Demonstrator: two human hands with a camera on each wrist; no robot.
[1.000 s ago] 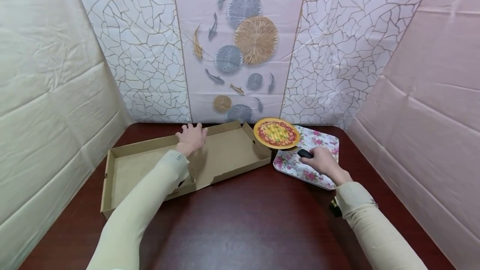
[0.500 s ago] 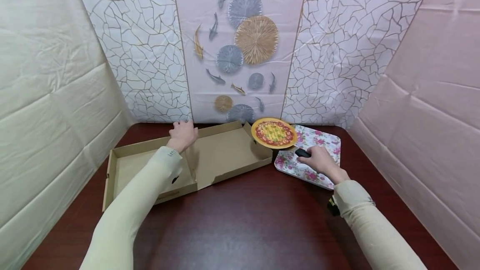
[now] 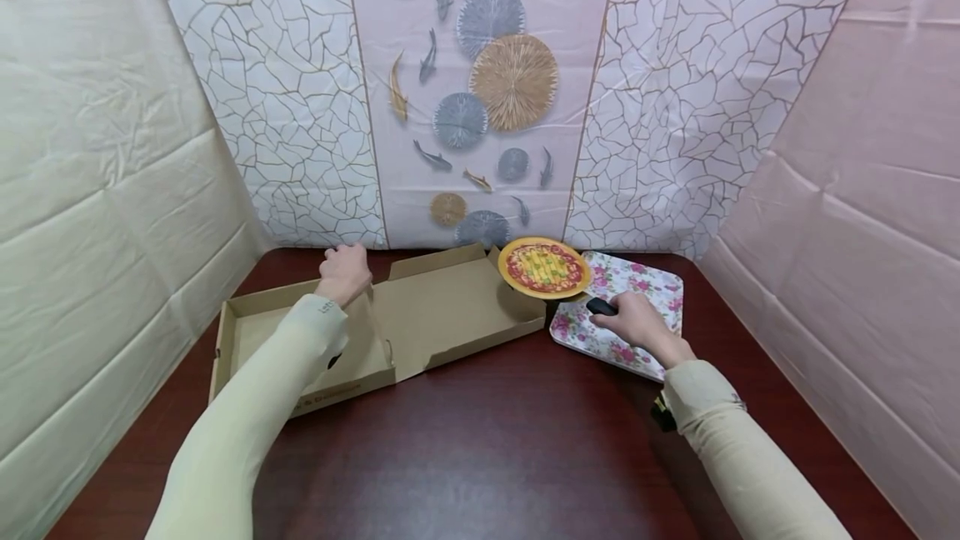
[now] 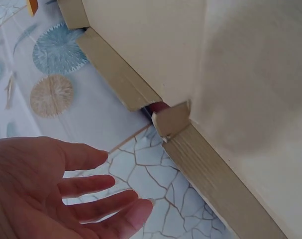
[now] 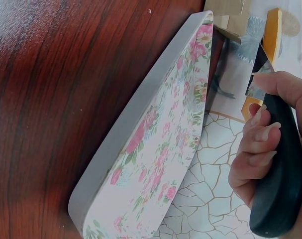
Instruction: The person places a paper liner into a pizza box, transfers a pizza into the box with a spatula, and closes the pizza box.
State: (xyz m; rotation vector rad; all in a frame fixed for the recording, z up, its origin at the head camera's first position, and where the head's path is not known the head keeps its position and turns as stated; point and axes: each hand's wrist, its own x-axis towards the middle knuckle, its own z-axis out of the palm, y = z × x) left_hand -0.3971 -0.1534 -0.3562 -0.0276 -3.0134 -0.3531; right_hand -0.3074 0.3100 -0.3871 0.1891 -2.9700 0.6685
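My right hand grips the black handle of a spatula with a metal blade. On that blade rests a round pizza with a yellow-orange rim, raised between the floral board and the cardboard pizza box. The box lies opened flat, its two halves side by side. Over its left half, near the back wall of the box, hovers my left hand. In the left wrist view its fingers are loosely bent, hold nothing and stand apart from the cardboard.
The dark red wooden table spreads in front of the box and board. A patterned cloth backdrop rises behind, and quilted-looking cloth walls stand on both sides. The box's side flap stands up beside the board.
My left hand has moved left over the box, away from its middle fold. The right hand has shifted slightly left, carrying the spatula and pizza with it.
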